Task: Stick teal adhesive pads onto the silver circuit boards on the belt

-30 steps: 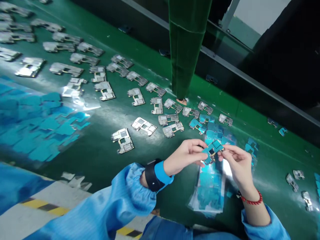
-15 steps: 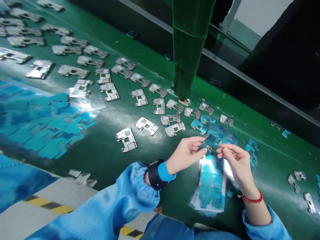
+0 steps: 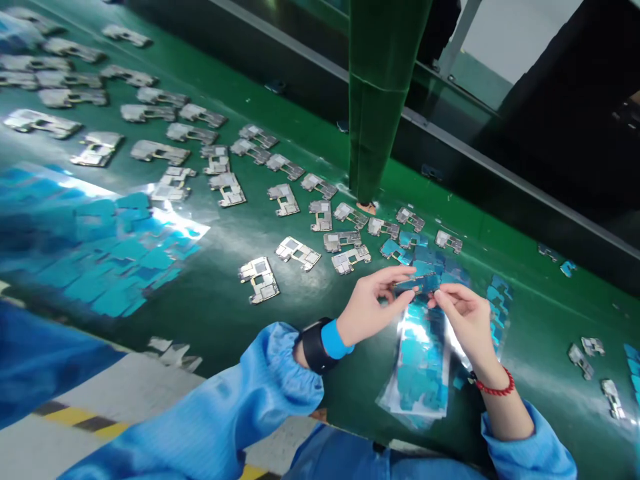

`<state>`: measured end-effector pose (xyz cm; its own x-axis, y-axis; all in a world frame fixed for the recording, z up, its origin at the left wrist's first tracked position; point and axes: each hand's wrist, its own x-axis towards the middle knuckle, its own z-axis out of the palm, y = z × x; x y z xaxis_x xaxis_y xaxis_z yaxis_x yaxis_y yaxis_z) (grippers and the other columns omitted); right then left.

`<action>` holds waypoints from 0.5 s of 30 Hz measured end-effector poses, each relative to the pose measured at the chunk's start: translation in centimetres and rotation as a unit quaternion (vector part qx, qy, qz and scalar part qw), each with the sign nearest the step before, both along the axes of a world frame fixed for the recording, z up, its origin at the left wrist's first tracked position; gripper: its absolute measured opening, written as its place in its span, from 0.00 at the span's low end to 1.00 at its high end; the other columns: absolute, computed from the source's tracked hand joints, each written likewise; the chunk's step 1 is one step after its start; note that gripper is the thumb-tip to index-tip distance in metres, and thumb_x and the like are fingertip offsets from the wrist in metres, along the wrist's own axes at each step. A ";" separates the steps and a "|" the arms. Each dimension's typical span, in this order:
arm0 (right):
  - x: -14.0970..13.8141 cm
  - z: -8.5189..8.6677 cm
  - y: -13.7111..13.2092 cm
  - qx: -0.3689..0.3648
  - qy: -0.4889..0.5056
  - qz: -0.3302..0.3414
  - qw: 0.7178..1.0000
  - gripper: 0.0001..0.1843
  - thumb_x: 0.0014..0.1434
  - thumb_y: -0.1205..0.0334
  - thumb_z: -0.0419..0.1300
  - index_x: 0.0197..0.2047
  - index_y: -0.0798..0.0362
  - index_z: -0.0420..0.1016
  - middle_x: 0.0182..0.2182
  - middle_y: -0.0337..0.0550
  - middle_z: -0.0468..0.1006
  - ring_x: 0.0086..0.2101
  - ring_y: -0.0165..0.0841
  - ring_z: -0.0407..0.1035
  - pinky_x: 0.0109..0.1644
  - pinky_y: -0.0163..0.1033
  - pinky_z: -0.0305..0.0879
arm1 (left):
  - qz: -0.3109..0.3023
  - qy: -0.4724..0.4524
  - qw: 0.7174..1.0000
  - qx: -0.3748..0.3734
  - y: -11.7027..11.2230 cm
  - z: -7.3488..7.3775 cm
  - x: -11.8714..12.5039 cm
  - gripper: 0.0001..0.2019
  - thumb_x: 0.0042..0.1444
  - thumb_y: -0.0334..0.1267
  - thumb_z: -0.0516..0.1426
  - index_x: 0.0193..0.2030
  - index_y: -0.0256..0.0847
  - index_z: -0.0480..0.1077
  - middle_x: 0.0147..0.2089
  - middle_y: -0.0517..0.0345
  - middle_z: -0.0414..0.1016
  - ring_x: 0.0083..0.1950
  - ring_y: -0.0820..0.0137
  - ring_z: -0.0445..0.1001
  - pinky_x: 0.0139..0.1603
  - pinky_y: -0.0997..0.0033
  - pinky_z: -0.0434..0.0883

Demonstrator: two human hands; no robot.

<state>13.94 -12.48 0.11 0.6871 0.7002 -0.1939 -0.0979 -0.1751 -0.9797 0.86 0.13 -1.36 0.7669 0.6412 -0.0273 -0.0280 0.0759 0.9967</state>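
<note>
Small blue part [image 3: 417,285] mostly hidden by fingers [image 3: 400,273], blurred; blue sheet [image 3: 75,247] cut off at left edge.

Bare green bench [image 3: 210,320] lies open along the near edge, left of the left hand [image 3: 373,308], up to the blue film sheet [image 3: 95,247]. Beyond the hands, metal frames [image 3: 297,252] crowd the surface toward the far edge, with narrow gaps between them. A green post [image 3: 380,100] rises at the far edge. Under the right hand [image 3: 463,320], stacked film sheets [image 3: 423,367] cover the near edge; farther right the bench is mostly bare.
</note>
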 end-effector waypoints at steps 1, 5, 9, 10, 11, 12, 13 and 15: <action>-0.1 0.0 -0.1 -0.007 0.009 0.002 1.000 0.14 0.46 0.51 0.73 0.31 0.52 0.79 0.23 0.41 0.80 0.25 0.32 0.76 0.33 0.37 0.73 | -0.012 0.004 0.999 -0.046 0.1 0.1 0.0 0.21 0.52 0.38 0.61 0.53 0.33 0.73 0.41 0.46 0.82 0.39 0.63 0.80 0.33 0.71 0.75; 1.1 -0.7 0.6 -0.041 0.029 -0.010 0.999 0.19 0.46 0.47 0.72 0.31 0.55 0.78 0.24 0.43 0.80 0.25 0.32 0.75 0.34 0.40 0.74 | 0.000 0.035 0.993 -0.116 0.3 0.3 -0.5 0.26 0.51 0.44 0.64 0.56 0.36 0.69 0.47 0.47 0.81 0.41 0.64 0.79 0.38 0.70 0.75; 9.0 -1.5 1.6 -0.073 0.008 -0.100 0.992 0.13 0.62 0.56 0.63 0.41 0.58 0.76 0.37 0.43 0.79 0.34 0.31 0.75 0.41 0.42 0.75 | 0.008 0.035 0.988 -0.153 1.4 -0.3 -0.6 0.21 0.56 0.47 0.60 0.53 0.39 0.70 0.47 0.50 0.80 0.42 0.65 0.78 0.37 0.72 0.73; 11.5 -1.4 1.5 -0.079 0.000 -0.130 0.988 0.13 0.64 0.57 0.60 0.46 0.58 0.74 0.41 0.44 0.78 0.38 0.32 0.75 0.43 0.43 0.74 | 0.004 0.038 0.988 -0.152 1.5 -0.4 -0.6 0.19 0.55 0.48 0.61 0.50 0.39 0.72 0.44 0.51 0.81 0.41 0.64 0.77 0.36 0.72 0.73; 14.0 -1.3 1.4 -0.083 -0.009 -0.161 0.983 0.15 0.65 0.57 0.59 0.50 0.57 0.72 0.45 0.46 0.76 0.41 0.34 0.74 0.44 0.44 0.74 | -0.001 0.043 0.988 -0.150 1.6 -0.3 -0.5 0.19 0.53 0.48 0.62 0.47 0.39 0.73 0.42 0.51 0.81 0.40 0.64 0.77 0.35 0.72 0.72; 16.2 -1.2 1.1 -0.089 -0.016 -0.186 0.978 0.16 0.65 0.57 0.59 0.53 0.56 0.71 0.48 0.47 0.75 0.43 0.35 0.73 0.46 0.46 0.73 | -0.004 0.049 0.988 -0.146 1.6 -0.1 -0.4 0.18 0.51 0.48 0.63 0.44 0.39 0.74 0.40 0.52 0.81 0.38 0.64 0.77 0.34 0.72 0.72; 18.2 -1.1 0.8 -0.095 -0.026 -0.207 0.973 0.18 0.65 0.56 0.59 0.54 0.56 0.70 0.50 0.48 0.74 0.45 0.37 0.73 0.47 0.47 0.73 | -0.004 0.055 0.988 -0.142 1.6 0.1 -0.4 0.17 0.49 0.47 0.64 0.42 0.39 0.75 0.38 0.52 0.81 0.37 0.64 0.76 0.33 0.72 0.72; 21.1 -1.3 0.4 -0.113 -0.044 -0.231 0.965 0.19 0.65 0.56 0.59 0.56 0.56 0.69 0.52 0.50 0.73 0.47 0.38 0.72 0.49 0.49 0.72 | 0.005 0.064 0.988 -0.137 1.5 0.5 -0.3 0.15 0.46 0.47 0.66 0.38 0.40 0.76 0.36 0.54 0.81 0.36 0.65 0.76 0.33 0.73 0.72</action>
